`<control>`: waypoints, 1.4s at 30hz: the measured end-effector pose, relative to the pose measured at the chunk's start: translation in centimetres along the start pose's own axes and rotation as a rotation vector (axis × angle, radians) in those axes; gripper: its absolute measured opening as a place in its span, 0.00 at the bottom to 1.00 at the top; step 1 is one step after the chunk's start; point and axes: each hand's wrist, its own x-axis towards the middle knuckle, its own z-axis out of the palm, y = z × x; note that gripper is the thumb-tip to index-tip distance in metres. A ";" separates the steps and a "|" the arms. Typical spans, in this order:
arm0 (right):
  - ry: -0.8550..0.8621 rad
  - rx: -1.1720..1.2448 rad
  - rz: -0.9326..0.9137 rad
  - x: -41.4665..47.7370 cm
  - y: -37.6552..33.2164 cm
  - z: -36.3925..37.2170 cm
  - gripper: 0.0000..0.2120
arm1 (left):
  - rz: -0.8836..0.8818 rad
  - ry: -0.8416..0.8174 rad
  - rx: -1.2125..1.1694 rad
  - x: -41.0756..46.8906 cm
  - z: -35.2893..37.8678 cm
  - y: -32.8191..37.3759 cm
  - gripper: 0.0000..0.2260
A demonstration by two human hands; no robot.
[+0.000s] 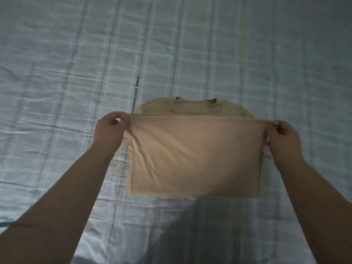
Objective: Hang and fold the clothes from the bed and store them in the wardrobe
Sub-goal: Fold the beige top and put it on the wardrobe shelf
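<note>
Both grips pinch the hem corners of a beige T-shirt: the left hand takes one corner and the right hand the other, stretching the edge taut above a bed with a pale checked cover. The shirt lies mid-fold, its lower half drawn toward the collar. The next move likely calls for laying that edge evenly across the shoulders and smoothing it flat.

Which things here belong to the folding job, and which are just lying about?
In the job: beige T-shirt; left hand and right hand, each pinching a corner of it.
Just there: checked bedsheet under it.
</note>
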 end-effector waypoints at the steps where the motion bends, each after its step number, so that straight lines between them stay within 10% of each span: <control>1: 0.010 -0.029 -0.015 1.0 -0.5 0.8 0.08 | 0.007 0.020 0.026 1.6 0.7 0.3 0.04; 20: 0.126 -0.487 -0.138 10.8 1.1 7.7 0.13 | 0.156 0.031 0.462 11.5 7.0 0.3 0.13; 24: 0.207 -0.499 -0.347 8.7 0.7 6.9 0.16 | 0.459 0.121 0.588 8.8 6.7 0.6 0.20; 31: -0.049 -0.567 -0.735 -2.6 2.8 6.5 0.23 | 0.745 -0.163 0.868 -3.2 6.7 -5.6 0.28; 42: -0.190 -0.741 -0.649 -3.3 10.6 6.4 0.29 | 0.692 -0.188 1.012 -4.6 6.6 -12.0 0.28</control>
